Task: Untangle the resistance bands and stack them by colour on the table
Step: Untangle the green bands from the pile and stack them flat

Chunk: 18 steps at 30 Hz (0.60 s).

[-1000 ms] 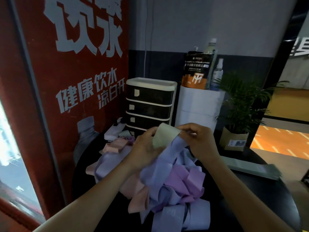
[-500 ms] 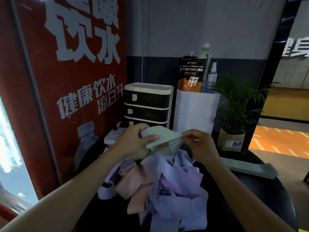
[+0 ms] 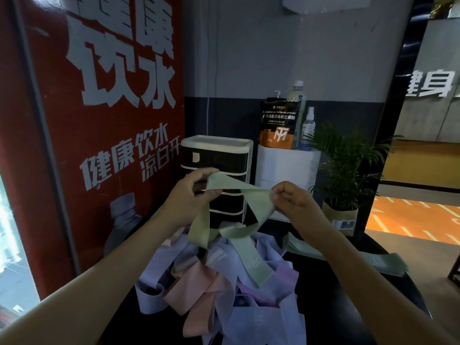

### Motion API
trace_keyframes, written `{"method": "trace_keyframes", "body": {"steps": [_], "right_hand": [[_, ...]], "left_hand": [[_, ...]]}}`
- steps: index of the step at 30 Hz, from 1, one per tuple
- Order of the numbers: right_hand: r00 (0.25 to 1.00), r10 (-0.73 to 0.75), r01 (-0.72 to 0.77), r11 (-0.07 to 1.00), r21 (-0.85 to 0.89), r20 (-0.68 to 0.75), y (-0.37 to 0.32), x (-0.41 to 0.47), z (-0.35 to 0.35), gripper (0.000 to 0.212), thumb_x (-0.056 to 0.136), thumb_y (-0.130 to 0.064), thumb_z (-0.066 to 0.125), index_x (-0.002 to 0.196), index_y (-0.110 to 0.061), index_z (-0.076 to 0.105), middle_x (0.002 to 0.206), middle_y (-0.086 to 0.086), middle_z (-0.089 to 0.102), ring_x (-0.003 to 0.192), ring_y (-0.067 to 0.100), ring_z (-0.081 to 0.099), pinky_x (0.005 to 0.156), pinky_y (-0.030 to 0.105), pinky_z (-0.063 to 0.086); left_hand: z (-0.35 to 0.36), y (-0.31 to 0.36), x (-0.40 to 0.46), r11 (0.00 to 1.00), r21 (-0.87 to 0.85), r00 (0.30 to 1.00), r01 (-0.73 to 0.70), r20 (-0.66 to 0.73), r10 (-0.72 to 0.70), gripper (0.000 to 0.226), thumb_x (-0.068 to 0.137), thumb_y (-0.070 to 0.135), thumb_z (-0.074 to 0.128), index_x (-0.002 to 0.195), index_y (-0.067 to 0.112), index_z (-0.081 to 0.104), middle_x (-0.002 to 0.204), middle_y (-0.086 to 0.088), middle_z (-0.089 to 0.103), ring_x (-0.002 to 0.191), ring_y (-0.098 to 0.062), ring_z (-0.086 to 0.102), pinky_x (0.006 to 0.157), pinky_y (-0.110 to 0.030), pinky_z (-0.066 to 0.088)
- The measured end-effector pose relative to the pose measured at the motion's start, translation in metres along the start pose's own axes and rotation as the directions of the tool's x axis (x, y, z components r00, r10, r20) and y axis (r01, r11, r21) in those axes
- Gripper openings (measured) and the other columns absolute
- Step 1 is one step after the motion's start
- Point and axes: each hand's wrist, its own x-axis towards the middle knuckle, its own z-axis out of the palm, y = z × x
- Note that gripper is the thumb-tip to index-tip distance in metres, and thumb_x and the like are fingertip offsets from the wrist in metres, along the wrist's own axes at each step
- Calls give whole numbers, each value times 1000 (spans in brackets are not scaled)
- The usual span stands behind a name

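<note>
Above the middle of the dark tabletop (image 3: 331,292), a pale green band (image 3: 231,192) is held stretched between both hands: the left hand (image 3: 191,192) pinches one end, the right hand (image 3: 290,200) pinches the other, each grip pressed on the band. Its lower loops are twisted and hang down to the tangled heap (image 3: 224,282) of lilac, pink and purple bands. Toward the right edge, a flat green stack (image 3: 368,257) is seen. The task is judged barely begun: one colour is started, while most bands are left to be separated.
</note>
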Motion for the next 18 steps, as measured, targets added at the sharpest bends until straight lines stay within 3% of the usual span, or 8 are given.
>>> {"method": "trace_keyframes", "body": {"steps": [4, 6, 10, 12, 15, 18], "right_hand": [[998, 44, -51, 981, 187, 41, -6, -5, -1, 22, 94, 0, 44, 76, -9, 52, 62, -4, 52, 63, 10, 45, 63, 21, 42], [998, 47, -54, 979, 198, 36, -8, -5, -3, 24, 94, 0, 43, 74, -10, 52, 61, -5, 50, 61, 10, 42, 60, 22, 38], [1000, 11, -9, 991, 131, -10, -18, -1, -5, 26, 94, -5, 45, 73, -14, 56, 68, -1, 50, 64, 11, 43, 60, 25, 33], [999, -42, 42, 997, 66, -14, -28, 0, -7, 21, 94, -9, 49, 75, -14, 58, 70, 2, 53, 64, 11, 46, 60, 22, 37], [993, -71, 74, 997, -23, 98, -40, 2, -12, 3, 85, -12, 64, 84, -10, 62, 70, -4, 63, 58, 3, 57, 55, 12, 44], [983, -4, 54, 963, -264, 184, -33, 5, -18, 11, 79, -14, 72, 87, -13, 64, 72, -9, 63, 59, -3, 58, 55, 10, 44]], "left_hand": [[-3, -2, 5, 1000, -14, 999, -28, -39, 27, 25, 85, 6, 63, 103, 23, 65, 112, -1, 65, 104, -11, 62, 90, -25, 49], [-3, -2, 6, 999, -11, 999, -32, -33, 32, 21, 85, 7, 63, 92, 26, 67, 101, 2, 68, 96, -11, 64, 82, -21, 49], [-7, 10, 12, 996, 33, 996, -85, -35, 86, 19, 88, 9, 59, 90, 27, 65, 94, 6, 66, 86, 1, 61, 79, -14, 47], [-11, 24, 20, 987, 80, 989, -137, -40, 140, 17, 89, 10, 58, 87, 26, 64, 94, 3, 64, 86, -2, 60, 81, -13, 46], [-13, 41, 32, 965, 162, 976, -205, -36, 213, 15, 90, 12, 58, 82, 25, 62, 84, 1, 61, 78, -6, 56, 75, -12, 43], [-15, 45, 41, 982, 110, 978, -154, -128, 168, 13, 91, 16, 56, 80, 21, 60, 80, 0, 58, 76, -11, 53, 73, -19, 45]]}}
